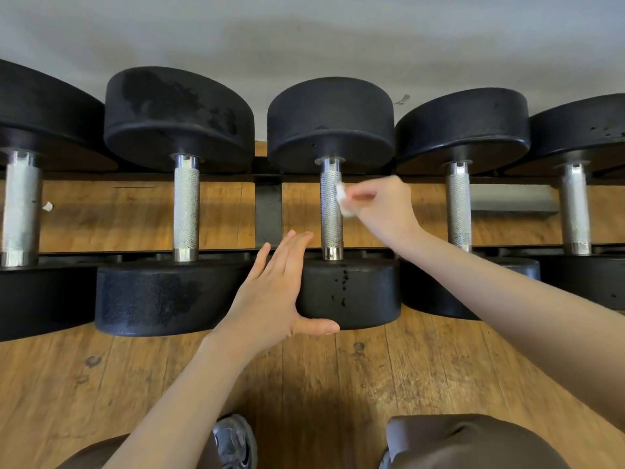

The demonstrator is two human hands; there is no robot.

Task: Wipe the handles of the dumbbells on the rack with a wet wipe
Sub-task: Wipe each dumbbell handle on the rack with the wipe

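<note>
While the right hand (382, 206) is pinching a small white wet wipe (344, 199) against the knurled metal handle (330, 208) of the middle dumbbell (348, 292) | five dumbbells are lying on the rack (269, 211), outer ones cut off | left hand (274, 296) is resting flat, fingers straight, on its round black near end.

Background: worn wooden plank floor (338, 384) with dark knots and scuffs; pale grey wall (304, 32) behind, evenly lit, faintly shadowed near its base.
</note>
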